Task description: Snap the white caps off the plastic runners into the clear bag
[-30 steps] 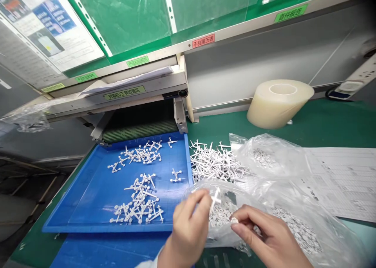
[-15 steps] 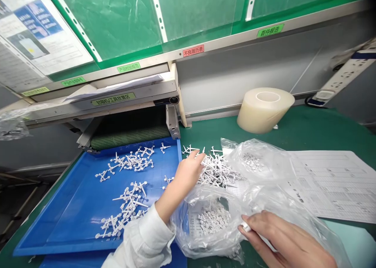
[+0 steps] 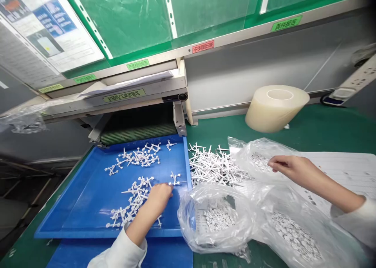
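Observation:
My left hand [image 3: 160,197] is curled low over the blue tray [image 3: 79,197], beside a heap of white branched plastic pieces [image 3: 138,195]. Its fingertips are mostly hidden, and what they hold cannot be seen. My right hand [image 3: 293,170] hangs pinched above the mouth of the far clear plastic bag [image 3: 249,148]; anything between its fingertips is too small to make out. Small white parts lie in that bag. Nearer, an open clear plastic bag [image 3: 186,240] holds many small white parts [image 3: 220,217]. Another clear bag of small parts [image 3: 296,236] lies at the right.
White plastic sticks [image 3: 211,166] are piled between the tray and the bags. A conveyor end [image 3: 141,131] overhangs the tray's back edge. A roll of clear film [image 3: 276,109] stands at the back. A printed sheet [image 3: 352,166] lies to the right under the bags.
My left hand has moved from the stick pile leftward into the tray. My right hand has gone from the near bag, where it pinched a small white part, up to the far bag.

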Demonstrator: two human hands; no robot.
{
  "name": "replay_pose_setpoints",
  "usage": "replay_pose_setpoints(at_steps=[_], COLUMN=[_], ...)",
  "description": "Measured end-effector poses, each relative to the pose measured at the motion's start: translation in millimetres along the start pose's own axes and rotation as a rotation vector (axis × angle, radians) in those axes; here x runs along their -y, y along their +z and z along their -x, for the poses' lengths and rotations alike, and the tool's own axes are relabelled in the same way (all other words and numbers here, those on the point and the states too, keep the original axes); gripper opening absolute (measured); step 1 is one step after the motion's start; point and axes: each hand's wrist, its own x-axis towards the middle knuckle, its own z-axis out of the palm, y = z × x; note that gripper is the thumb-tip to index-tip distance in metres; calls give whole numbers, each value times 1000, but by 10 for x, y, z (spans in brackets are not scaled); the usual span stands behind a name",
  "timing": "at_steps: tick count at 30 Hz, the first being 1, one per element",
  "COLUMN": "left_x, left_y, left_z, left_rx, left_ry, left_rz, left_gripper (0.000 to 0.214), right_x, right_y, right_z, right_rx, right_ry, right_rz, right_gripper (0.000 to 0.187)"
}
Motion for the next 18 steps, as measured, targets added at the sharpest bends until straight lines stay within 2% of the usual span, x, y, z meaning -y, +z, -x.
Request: replay_pose_setpoints(at_steps=[3, 8, 10, 14, 16, 18], left_x=[64, 105, 103, 125, 150, 157], left_y=[61, 48, 62, 84, 36, -69], left_z=[15, -2, -100, -337, -370, -301], left_rx=[-28, -241, -271, -238, -245, -285], left_ry=[-13, -29, -28, -34, -46, -68], left_rz=[-27, 66, 160, 413, 564, 739], left_gripper=[14, 26, 30, 22, 19, 17], right_x=[-161, -237, -212, -134, -102, -70], right_y=[192, 323, 342, 348, 333, 306], right_z=[-195, -360, -379, -350, -315, -286], right_rx=[83, 131, 128, 118, 114, 103], right_ry=[30, -29, -70, -137, -153, -167], right_rz=[90, 164, 179, 194, 190, 170], right_gripper=[18, 17, 18, 20, 22, 27])
